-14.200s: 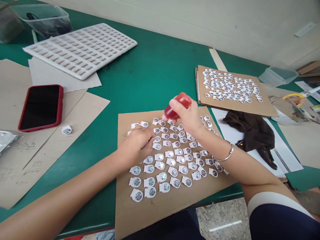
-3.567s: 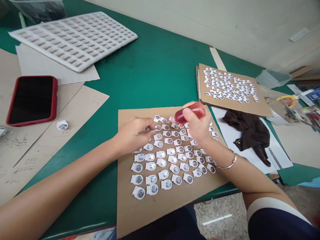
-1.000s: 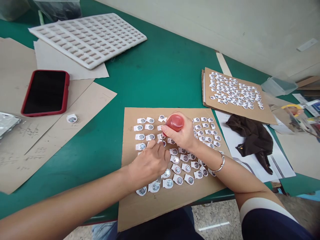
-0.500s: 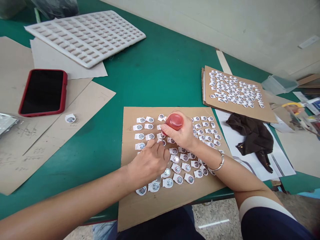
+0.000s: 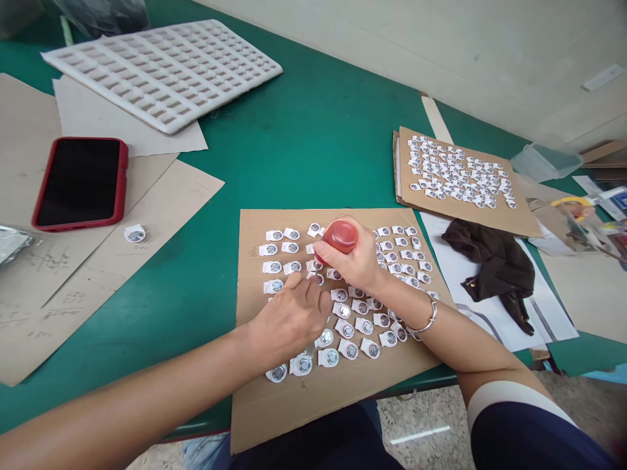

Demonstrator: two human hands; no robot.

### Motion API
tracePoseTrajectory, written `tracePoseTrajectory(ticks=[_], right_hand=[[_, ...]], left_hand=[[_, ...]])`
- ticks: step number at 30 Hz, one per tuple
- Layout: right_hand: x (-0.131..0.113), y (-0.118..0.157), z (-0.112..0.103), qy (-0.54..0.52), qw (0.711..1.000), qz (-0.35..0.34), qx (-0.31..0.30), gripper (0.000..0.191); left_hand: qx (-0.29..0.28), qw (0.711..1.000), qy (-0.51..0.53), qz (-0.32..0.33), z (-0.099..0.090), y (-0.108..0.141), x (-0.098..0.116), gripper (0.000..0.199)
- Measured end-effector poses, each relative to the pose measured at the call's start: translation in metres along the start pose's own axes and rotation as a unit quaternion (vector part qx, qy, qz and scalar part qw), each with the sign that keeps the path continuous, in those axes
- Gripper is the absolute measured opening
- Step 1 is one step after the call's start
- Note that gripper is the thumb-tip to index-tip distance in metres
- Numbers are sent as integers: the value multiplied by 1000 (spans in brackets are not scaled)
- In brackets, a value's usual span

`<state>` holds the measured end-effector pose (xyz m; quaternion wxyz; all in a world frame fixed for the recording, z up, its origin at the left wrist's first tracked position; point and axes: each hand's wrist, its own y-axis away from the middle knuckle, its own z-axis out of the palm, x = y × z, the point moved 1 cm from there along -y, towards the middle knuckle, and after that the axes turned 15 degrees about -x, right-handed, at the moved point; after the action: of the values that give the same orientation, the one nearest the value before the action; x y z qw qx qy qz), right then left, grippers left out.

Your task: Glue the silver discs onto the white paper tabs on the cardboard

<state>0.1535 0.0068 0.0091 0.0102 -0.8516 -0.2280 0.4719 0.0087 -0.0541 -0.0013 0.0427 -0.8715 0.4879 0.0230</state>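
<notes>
My right hand (image 5: 353,253) is wrapped round a red, shiny, rounded squeeze bottle (image 5: 341,236), held tilted with its thin tip pointing down. Just below that tip, my left hand (image 5: 294,313) is closed with its fingers bent; whatever they pinch is hidden. Both hands are over a brown cardboard sheet (image 5: 274,418). Rows of small white tabs with round silver metal discs (image 5: 328,357) lie on this sheet, and some are covered by my hands and wrists.
A second cardboard sheet with many such pieces (image 5: 460,173) lies back right, beside a dark brown cloth (image 5: 494,267). A white grid tray (image 5: 166,72), a red-cased phone (image 5: 81,183) and one loose piece (image 5: 134,233) are on the left. A clear plastic box (image 5: 546,162) stands far right.
The whole view has shifted very slightly. Both hands and the red squeeze bottle stay in nearly the same place over the cardboard.
</notes>
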Motion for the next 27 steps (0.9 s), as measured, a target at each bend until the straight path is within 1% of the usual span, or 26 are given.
tracePoseTrajectory(ticks=[12, 21, 27], right_hand=[[5, -4, 0, 15, 999, -19, 30, 20], [6, -4, -2, 29, 999, -14, 32, 21], [5, -3, -5, 50, 998, -2, 35, 25]], left_hand=[[0, 1000, 5, 0, 0, -2, -1, 22], [0, 1000, 3, 0, 1, -1, -1, 20], [-15, 1000, 9, 6, 2, 0, -3, 19]])
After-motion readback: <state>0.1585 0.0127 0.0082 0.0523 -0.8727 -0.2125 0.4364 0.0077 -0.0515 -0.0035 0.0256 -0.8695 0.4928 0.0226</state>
